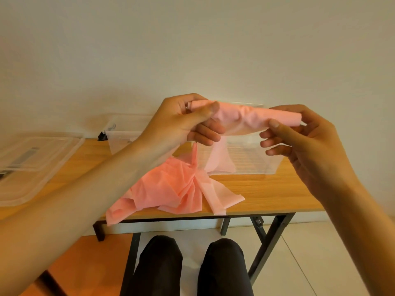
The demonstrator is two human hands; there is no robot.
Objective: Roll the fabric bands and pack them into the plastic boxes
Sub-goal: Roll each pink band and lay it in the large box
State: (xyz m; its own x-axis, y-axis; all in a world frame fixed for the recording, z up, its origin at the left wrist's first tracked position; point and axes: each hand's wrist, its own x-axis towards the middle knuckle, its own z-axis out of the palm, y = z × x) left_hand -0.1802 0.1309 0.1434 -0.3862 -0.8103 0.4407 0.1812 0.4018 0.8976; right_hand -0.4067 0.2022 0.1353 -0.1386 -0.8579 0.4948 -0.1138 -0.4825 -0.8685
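Two ends of a rolled pink fabric band [252, 117] are pinched by the fingers [206, 113] of the left hand [181, 120] and right hand [299, 135], held above the worktop [269, 193], in front of a clear plastic box [256, 165], with loose pink bands [171, 189] lying below.

The left hand [181, 122] hides part of the fabric band [245, 117] and the rear plastic box [121, 135]; the blurred lid [32, 163] runs off the left edge.
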